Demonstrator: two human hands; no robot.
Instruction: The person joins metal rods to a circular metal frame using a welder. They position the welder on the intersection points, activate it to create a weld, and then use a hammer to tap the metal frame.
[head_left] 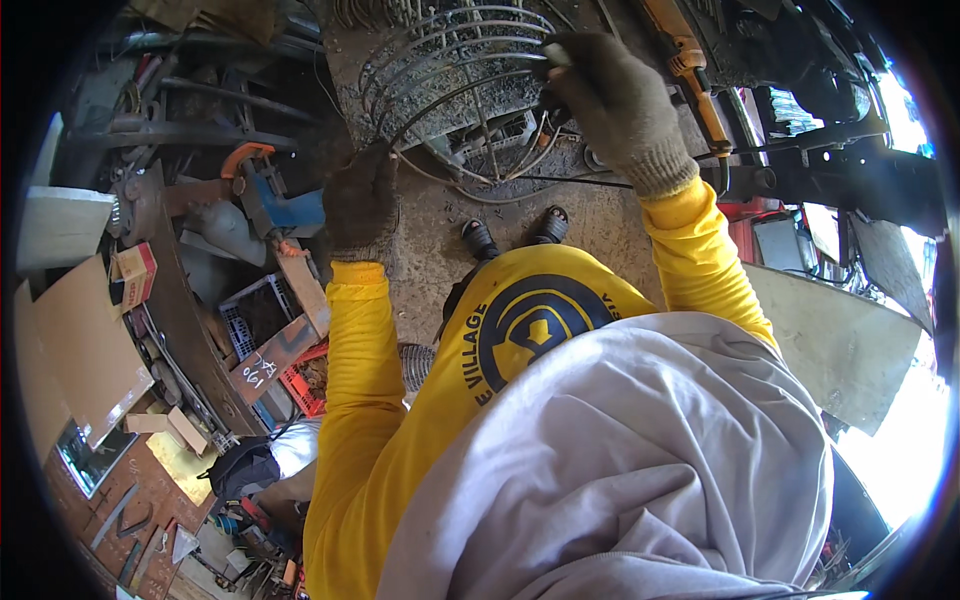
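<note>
A round frame of bent metal rods (455,58), with several curved hoops joined by cross rods, is held up over the dirty floor. My left hand (362,200), in a dark knitted work glove, closes on the frame's left side where the hoops bend down. At the upper right, my right hand (618,112), gloved in the same brown knit, has its fingers curled about the hoop ends. Something small and pale shows at its fingertips, too little to name. Beneath the frame, a grey slotted metal piece (490,140) lies on the floor, partly hidden by the rods.
An orange power tool (686,58) lies at the upper right. On the left stand a blue and orange clamp-like tool (285,205), a red crate (305,380), cardboard (75,345) and scrap metal. A pale board (835,340) leans at right. My sandalled feet (515,232) are below.
</note>
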